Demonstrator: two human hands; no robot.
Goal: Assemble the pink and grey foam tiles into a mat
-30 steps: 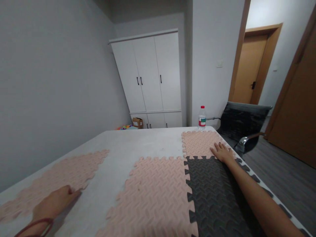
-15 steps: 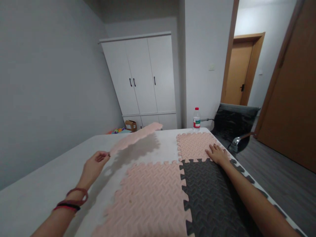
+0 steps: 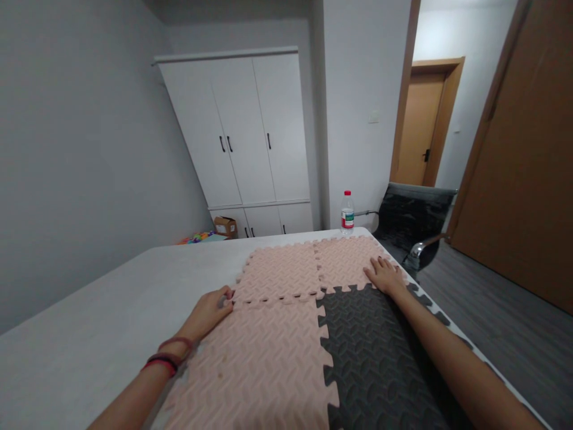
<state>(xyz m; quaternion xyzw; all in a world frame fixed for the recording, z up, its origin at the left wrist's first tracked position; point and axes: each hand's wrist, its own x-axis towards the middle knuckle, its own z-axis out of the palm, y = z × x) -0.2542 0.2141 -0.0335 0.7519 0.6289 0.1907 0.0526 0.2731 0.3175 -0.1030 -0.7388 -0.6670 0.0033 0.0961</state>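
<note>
My left hand (image 3: 209,312) pinches the near left corner of a pink foam mat tile (image 3: 280,269), which lies nearly flat on the white table. Small dark gaps show along the seam between it and the nearer pink foam tile (image 3: 264,364). On its right side it meets another pink foam tile (image 3: 342,257). My right hand (image 3: 385,275) rests on that far right tile with fingers spread, holding nothing. A black foam tile (image 3: 367,340) joins the pink ones, partly under my right forearm.
A water bottle (image 3: 347,214) with a red cap stands at the far right corner of the white table (image 3: 89,322). Beyond that edge is a black chair (image 3: 414,221). A cardboard box (image 3: 225,227) sits by the white wardrobe (image 3: 250,131).
The pink tile in my left hand has come down from a raised tilt and moved right, against the other pink tiles. My right hand stays on the far right tile.
</note>
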